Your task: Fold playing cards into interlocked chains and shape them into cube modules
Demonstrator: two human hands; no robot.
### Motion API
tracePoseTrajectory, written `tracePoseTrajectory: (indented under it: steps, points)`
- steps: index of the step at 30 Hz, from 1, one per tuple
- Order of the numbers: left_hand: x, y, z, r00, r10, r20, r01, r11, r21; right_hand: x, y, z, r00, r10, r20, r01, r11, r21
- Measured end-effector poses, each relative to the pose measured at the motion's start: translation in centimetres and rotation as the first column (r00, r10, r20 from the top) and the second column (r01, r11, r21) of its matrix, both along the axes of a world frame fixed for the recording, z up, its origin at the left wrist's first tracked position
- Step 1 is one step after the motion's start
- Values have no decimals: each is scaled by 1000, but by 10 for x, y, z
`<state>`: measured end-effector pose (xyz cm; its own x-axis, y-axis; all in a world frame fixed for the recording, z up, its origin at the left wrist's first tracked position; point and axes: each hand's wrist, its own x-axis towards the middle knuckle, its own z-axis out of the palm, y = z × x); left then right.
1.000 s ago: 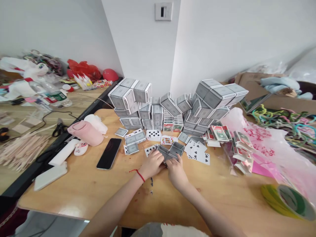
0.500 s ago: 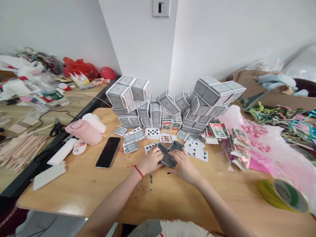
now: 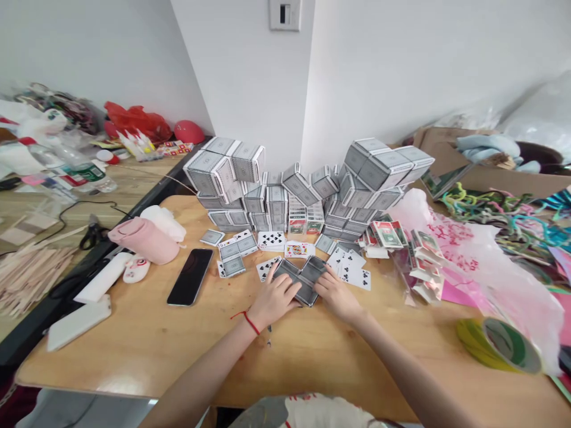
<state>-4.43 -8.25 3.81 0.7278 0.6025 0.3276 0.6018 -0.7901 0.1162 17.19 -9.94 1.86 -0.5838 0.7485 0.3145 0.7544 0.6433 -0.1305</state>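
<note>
Right hand [image 3: 335,292] shifted from across the folded cards [image 3: 307,292] to their right edge, fingers bent, grip unclear. Left hand [image 3: 276,295] gripped their left side. Folded cards, between both hands, likely steadier.

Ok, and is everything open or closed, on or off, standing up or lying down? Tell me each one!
Folded card piece, open on top, held
Left hand, holding its left side
Right hand, holding its right side
Phone, face up, screen dark
Face card, face up
Pink cylinder, lying on its side
Scissors, too blurry to tell
Cardboard box, open
</note>
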Motion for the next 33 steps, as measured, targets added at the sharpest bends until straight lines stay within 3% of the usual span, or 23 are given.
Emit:
tracePoseTrajectory:
  steps: [7,11,15,17,19,22,24,25,27,30,33]
  points:
    - [-10,9,-19,996,-81,42,81,997,13,-5,1,0,999,35,-3,-35,998,-47]
    - [-10,14,-13,996,-79,49,81,995,-58,-4,1,3,996,48,-69,-55,993,-108]
    - [-13,9,0,991,-60,124,78,986,-145,-1,-8,9,961,17,-277,-78,975,-209]
    - [-17,4,5,967,5,253,46,980,-195,0,-11,7,887,-127,-443,9,966,-259]
    - [-20,2,8,890,141,434,-28,966,-257,-1,-11,2,710,-337,-619,165,933,-318]
    - [-19,7,12,720,385,577,-200,912,-359,-5,-8,-11,322,-582,-747,343,807,-481]
    - [-11,15,20,720,435,541,-252,890,-380,-10,-10,-18,143,-681,-718,408,702,-584]
    - [-4,19,25,750,421,510,-253,896,-366,-14,-13,-21,95,-709,-698,429,662,-614]
    - [14,26,35,818,371,440,-239,915,-325,-23,-21,-25,79,-732,-677,445,633,-633]
    - [45,33,44,939,284,196,-222,932,-288,-39,-31,-26,134,-748,-650,414,638,-649]
    - [66,37,41,951,284,-125,-310,897,-317,-52,-33,-23,175,-753,-634,367,647,-668]
